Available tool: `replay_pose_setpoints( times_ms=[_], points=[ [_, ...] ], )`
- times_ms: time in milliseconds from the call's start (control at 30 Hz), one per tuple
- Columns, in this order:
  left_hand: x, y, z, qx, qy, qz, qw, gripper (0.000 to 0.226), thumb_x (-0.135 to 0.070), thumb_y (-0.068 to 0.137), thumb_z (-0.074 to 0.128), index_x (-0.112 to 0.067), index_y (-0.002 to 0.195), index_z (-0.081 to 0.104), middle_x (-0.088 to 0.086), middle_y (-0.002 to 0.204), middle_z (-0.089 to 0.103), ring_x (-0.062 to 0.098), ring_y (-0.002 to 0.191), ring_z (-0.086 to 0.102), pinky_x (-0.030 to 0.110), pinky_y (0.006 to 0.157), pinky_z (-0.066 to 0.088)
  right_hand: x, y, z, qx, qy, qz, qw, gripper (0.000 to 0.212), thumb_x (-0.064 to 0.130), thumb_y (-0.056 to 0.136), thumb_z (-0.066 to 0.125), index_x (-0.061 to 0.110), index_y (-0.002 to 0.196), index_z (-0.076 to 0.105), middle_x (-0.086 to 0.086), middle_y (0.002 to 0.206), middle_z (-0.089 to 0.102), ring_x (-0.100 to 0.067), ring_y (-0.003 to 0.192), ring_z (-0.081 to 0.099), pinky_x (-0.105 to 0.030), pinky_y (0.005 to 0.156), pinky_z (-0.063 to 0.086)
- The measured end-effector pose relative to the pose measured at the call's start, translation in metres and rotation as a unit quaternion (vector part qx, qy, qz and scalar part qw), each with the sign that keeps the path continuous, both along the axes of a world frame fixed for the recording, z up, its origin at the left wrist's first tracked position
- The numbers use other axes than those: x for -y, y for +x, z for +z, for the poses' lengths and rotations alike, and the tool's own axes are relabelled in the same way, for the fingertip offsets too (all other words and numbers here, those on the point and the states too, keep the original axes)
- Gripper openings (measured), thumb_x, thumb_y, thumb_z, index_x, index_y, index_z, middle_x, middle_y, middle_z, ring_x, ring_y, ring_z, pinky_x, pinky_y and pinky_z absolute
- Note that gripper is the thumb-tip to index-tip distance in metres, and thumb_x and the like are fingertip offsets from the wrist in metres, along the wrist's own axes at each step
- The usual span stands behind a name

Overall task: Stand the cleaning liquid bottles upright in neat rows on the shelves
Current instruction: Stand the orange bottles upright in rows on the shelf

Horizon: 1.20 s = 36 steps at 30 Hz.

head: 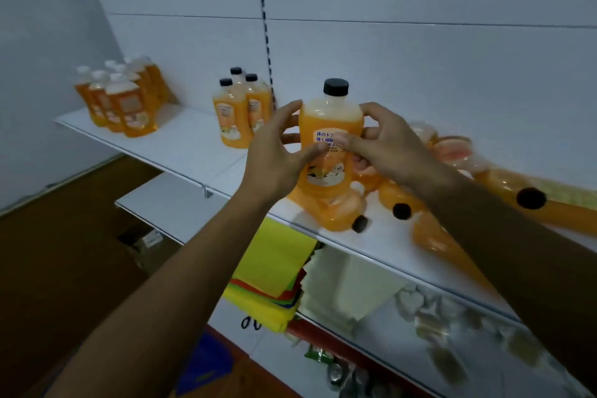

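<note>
While the person holds one bottle (329, 142) up in both hands, most of the job is not done yet. Far left on the shelf (181, 142) stands a bunch of white-cap bottles (119, 97), all upright. Next to them are three black-cap bottles (240, 110), upright too, close together near the slotted post (265, 26).

Then comes the left hand (274, 155). Its thumb and fingers curl round the left side of the held bottle. The right hand (387, 145) pinches the other side, thumb on the label. So both hands are clamped on that one bottle. It is upright, cap on top, and seems to be just above the shelf, over a fallen one.

To the right, a pile of bottles (452, 187) lies on its side, caps pointing at us.

I think this is the carrying step: one bottle picked from the pile, ready to be placed. Next it should go left and be set down flat beside the three black-cap ones, in line with them, without knocking them.

The pile is blurry and partly behind the right arm, so I can't count it. The shelf runs off the right edge. Under it are bright cloths (274, 271) and some blurry things I can't name.
</note>
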State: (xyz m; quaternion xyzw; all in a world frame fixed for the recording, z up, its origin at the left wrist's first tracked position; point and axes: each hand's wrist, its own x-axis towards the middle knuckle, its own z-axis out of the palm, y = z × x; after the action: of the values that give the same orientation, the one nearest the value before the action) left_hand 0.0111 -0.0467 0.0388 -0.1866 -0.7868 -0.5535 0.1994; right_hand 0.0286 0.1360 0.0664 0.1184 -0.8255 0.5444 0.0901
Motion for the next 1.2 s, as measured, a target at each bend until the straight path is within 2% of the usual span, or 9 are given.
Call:
replay_pose_setpoints(
  times_ms=[133,233,433,533,700,867,967,1100,1200],
  points=[
    [0.044,-0.049,0.003,0.011,0.013,0.027,0.999,0.064,-0.024,0.077,0.080,-0.016,0.132,0.046,-0.003,0.121,0.062,0.009,0.106,0.062,0.025,0.086,0.055,0.052,-0.054,0.000,-0.019,0.005,-0.005,1.000,0.044,0.035,0.087,0.068,0.023,0.124,0.049,0.001,0.102,0.070,-0.007,0.077,0.070,-0.016,0.059,0.053],
    [0.062,-0.082,-0.003,0.017,0.012,0.028,0.999,0.059,-0.022,0.080,0.078,-0.018,0.130,0.046,-0.007,0.119,0.060,0.008,0.106,0.061,0.013,0.080,0.052,0.073,-0.094,-0.007,-0.030,0.029,-0.021,0.999,0.049,0.037,0.085,0.070,0.023,0.127,0.048,-0.001,0.116,0.065,-0.014,0.093,0.067,-0.027,0.069,0.059],
    [0.068,-0.152,-0.026,0.040,-0.010,0.010,0.999,0.047,-0.020,0.092,0.065,-0.026,0.135,0.049,-0.009,0.124,0.062,0.012,0.112,0.061,0.035,0.091,0.055,0.081,-0.177,-0.028,-0.006,0.077,-0.057,0.995,0.052,0.039,0.082,0.072,0.024,0.126,0.049,0.000,0.119,0.060,-0.024,0.098,0.065,-0.042,0.081,0.059],
    [0.063,-0.177,-0.035,0.066,-0.010,-0.006,0.998,0.047,-0.011,0.094,0.060,-0.032,0.134,0.048,-0.014,0.115,0.062,0.007,0.106,0.061,0.026,0.083,0.056,0.077,-0.214,-0.037,0.010,0.087,-0.056,0.995,0.052,0.034,0.081,0.076,0.022,0.125,0.052,-0.002,0.113,0.064,-0.023,0.097,0.065,-0.045,0.086,0.056],
    [0.056,-0.222,-0.047,0.085,-0.008,-0.018,0.996,0.049,-0.004,0.092,0.058,-0.024,0.136,0.048,-0.016,0.103,0.063,0.001,0.095,0.063,0.017,0.070,0.053,0.075,-0.257,-0.047,0.020,0.106,-0.074,0.991,0.043,0.035,0.079,0.076,0.022,0.116,0.057,0.003,0.105,0.067,-0.017,0.091,0.067,-0.042,0.085,0.057],
    [0.052,-0.264,-0.058,0.074,-0.014,-0.036,0.996,0.048,-0.001,0.086,0.062,-0.019,0.130,0.052,-0.003,0.107,0.068,0.005,0.099,0.065,0.036,0.088,0.056,0.075,-0.288,-0.056,0.032,0.099,-0.106,0.989,0.041,0.037,0.076,0.077,0.021,0.108,0.058,0.004,0.098,0.066,-0.017,0.086,0.066,-0.037,0.078,0.056],
    [0.050,-0.280,-0.066,0.066,-0.008,-0.029,0.997,0.054,-0.004,0.087,0.063,-0.023,0.135,0.049,-0.007,0.113,0.067,0.005,0.104,0.063,0.033,0.089,0.056,0.079,-0.295,-0.059,0.023,0.109,-0.143,0.983,0.038,0.031,0.080,0.076,0.016,0.109,0.056,0.005,0.096,0.060,-0.011,0.085,0.059,-0.018,0.065,0.046],
    [0.048,-0.283,-0.074,0.061,0.005,0.003,0.998,0.054,-0.011,0.085,0.067,-0.024,0.132,0.045,-0.017,0.111,0.059,-0.001,0.100,0.059,0.023,0.083,0.051,0.082,-0.296,-0.063,0.030,0.109,-0.193,0.975,0.039,0.029,0.080,0.076,0.013,0.103,0.049,0.001,0.097,0.060,-0.011,0.082,0.057,-0.019,0.062,0.044],
    [0.050,-0.281,-0.081,0.060,0.005,-0.005,0.998,0.052,-0.019,0.086,0.069,-0.020,0.131,0.043,-0.013,0.114,0.057,0.004,0.104,0.058,0.029,0.087,0.054,0.081,-0.292,-0.066,0.033,0.118,-0.207,0.971,0.033,0.026,0.081,0.074,0.011,0.102,0.052,-0.001,0.099,0.062,-0.012,0.083,0.059,-0.016,0.058,0.042]
  ],
)
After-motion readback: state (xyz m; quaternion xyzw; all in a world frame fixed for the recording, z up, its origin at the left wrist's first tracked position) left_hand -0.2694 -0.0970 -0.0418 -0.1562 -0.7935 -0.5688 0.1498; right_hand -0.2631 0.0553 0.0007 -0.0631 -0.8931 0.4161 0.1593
